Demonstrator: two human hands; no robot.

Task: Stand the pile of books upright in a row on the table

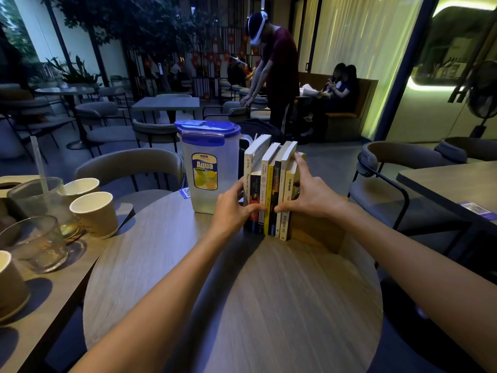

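Observation:
Several books (pixel 270 184) stand upright in a row on the round wooden table (pixel 234 292), spines toward me, white, black and yellow. My left hand (pixel 234 208) holds the left end of the row, thumb across the spines. On the right end my right hand (pixel 309 192) grips the outer yellow-and-white book, with the index finger up its top edge and the thumb on the spines. The two thumbs almost meet low on the row. The leftmost book leans a little to the right at its top.
A clear plastic jug with a blue lid (pixel 208 168) stands just left of the books. A wooden block (pixel 317 232) sits to their right. On the left table (pixel 40 305) are paper cups (pixel 95 214) and glasses (pixel 37 243). Chairs ring the table; people are behind.

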